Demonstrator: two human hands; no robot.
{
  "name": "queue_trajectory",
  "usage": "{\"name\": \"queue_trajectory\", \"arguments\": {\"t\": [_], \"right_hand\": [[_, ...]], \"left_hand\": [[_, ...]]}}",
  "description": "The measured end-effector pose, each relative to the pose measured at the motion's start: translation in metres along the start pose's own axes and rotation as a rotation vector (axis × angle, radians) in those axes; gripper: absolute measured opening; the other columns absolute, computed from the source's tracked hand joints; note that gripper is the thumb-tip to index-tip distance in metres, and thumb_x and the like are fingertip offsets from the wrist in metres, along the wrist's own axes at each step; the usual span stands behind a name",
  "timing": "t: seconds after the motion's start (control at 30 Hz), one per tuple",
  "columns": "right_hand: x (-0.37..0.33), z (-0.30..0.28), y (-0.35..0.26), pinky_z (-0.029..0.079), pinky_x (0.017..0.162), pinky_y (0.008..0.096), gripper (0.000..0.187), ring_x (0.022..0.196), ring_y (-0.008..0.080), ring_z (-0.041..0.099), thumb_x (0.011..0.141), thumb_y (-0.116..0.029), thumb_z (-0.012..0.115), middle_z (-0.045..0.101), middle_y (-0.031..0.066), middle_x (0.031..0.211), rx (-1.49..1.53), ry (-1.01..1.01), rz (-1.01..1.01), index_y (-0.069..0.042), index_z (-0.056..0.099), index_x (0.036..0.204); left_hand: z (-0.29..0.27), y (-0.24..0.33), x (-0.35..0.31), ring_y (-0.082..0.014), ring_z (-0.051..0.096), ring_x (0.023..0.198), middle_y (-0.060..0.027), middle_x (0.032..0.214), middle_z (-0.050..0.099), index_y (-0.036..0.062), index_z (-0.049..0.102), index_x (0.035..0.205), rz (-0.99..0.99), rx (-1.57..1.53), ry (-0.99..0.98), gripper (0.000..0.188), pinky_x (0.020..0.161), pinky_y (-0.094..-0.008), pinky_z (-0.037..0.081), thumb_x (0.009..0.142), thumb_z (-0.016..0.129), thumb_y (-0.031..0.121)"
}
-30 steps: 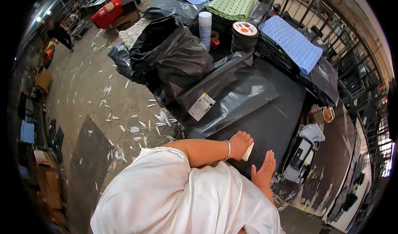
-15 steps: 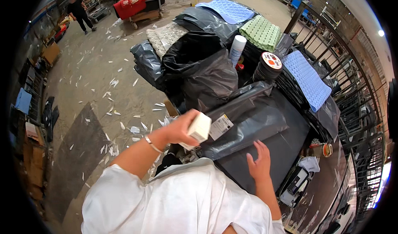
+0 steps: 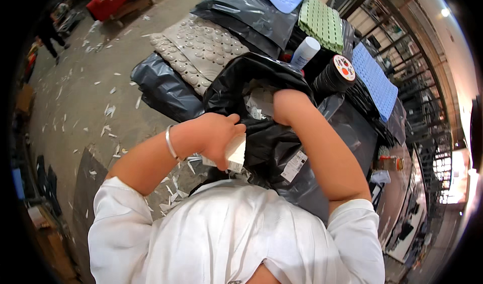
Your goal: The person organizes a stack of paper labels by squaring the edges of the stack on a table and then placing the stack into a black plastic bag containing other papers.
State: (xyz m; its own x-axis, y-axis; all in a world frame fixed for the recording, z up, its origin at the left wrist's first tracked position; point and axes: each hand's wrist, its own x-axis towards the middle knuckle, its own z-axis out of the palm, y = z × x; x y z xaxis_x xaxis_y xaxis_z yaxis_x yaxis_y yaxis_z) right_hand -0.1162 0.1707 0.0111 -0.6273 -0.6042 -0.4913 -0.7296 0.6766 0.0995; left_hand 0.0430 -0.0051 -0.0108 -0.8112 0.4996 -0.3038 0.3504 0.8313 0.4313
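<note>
A small white box-like block (image 3: 235,153) with faint print on one side is held in my left hand (image 3: 220,135), its fingers wrapped round it. This hand is at the near left side of a black plastic bag (image 3: 236,75). My right hand (image 3: 291,105) reaches into the bag's open mouth, and the bag's edge and the hand itself hide its fingers. White papers (image 3: 257,112) show inside the bag beside that hand. On the near side of the bag, under my right forearm, is a white printed label (image 3: 294,166).
Around the bag lie a beige bumpy mat (image 3: 201,48), a green mat (image 3: 322,22) and blue mats (image 3: 375,80). A white-capped spray can (image 3: 305,52) and a black roll (image 3: 334,75) stand behind. Paper scraps (image 3: 109,111) litter the floor; a person (image 3: 49,35) stands far left.
My right hand has moved from over the dark surface into the bag's mouth. My left hand, still holding the white block, has shifted slightly. The bag is drawn nearer, and the view has shifted.
</note>
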Motion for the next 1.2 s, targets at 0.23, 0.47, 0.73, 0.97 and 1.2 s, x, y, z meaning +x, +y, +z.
{"name": "queue_trajectory", "arguments": {"t": [0.23,0.47,0.73,0.97,1.2], "right_hand": [[-0.050,0.022,0.028,0.055,0.096,0.0448,0.063,0.111,0.0375,0.069,0.076,-0.048,0.084,0.074,0.0198,0.114,-0.009,-0.203,0.224,-0.005,0.071,0.121],[0.003,0.016,0.026,0.056,0.092,0.0464,0.032,0.108,0.0377,0.069,0.086,-0.021,0.070,0.075,0.0179,0.109,0.005,-0.286,0.099,-0.007,0.076,0.114],[-0.012,0.022,-0.011,0.058,0.086,0.0483,0.027,0.100,0.0387,0.071,0.085,-0.009,0.062,0.074,0.0208,0.103,0.091,0.003,0.141,0.000,0.071,0.108],[-0.033,0.050,-0.018,0.054,0.090,0.0462,0.017,0.100,0.0361,0.066,0.087,-0.014,0.064,0.068,0.0149,0.100,0.248,0.081,0.008,-0.005,0.074,0.098],[-0.067,0.072,-0.002,0.055,0.088,0.0471,0.018,0.101,0.0370,0.067,0.086,-0.013,0.062,0.071,0.0160,0.101,0.354,0.019,-0.055,-0.007,0.077,0.094]], "left_hand": [[-0.018,-0.033,-0.014,-0.0365,0.063,0.094,-0.0146,0.106,0.058,0.0015,0.059,0.110,0.227,-0.125,0.073,0.073,0.079,-0.0435,0.054,0.052,0.084,0.038],[-0.045,-0.043,-0.007,-0.0365,0.060,0.092,-0.0143,0.102,0.059,0.0034,0.058,0.109,0.369,-0.179,0.255,0.072,0.078,-0.0429,0.052,0.049,0.084,0.034],[-0.030,-0.053,-0.016,-0.0383,0.062,0.091,-0.0150,0.100,0.061,0.0028,0.059,0.112,0.381,-0.295,0.148,0.077,0.078,-0.0423,0.052,0.048,0.086,0.037],[-0.017,-0.055,-0.014,-0.0386,0.063,0.090,-0.0155,0.098,0.062,0.0026,0.059,0.113,0.384,-0.405,0.182,0.077,0.077,-0.0425,0.053,0.049,0.085,0.037],[-0.009,-0.054,0.000,-0.0394,0.063,0.092,-0.0160,0.099,0.063,0.0020,0.059,0.113,0.438,-0.518,0.176,0.074,0.079,-0.0432,0.053,0.050,0.083,0.031]]}}
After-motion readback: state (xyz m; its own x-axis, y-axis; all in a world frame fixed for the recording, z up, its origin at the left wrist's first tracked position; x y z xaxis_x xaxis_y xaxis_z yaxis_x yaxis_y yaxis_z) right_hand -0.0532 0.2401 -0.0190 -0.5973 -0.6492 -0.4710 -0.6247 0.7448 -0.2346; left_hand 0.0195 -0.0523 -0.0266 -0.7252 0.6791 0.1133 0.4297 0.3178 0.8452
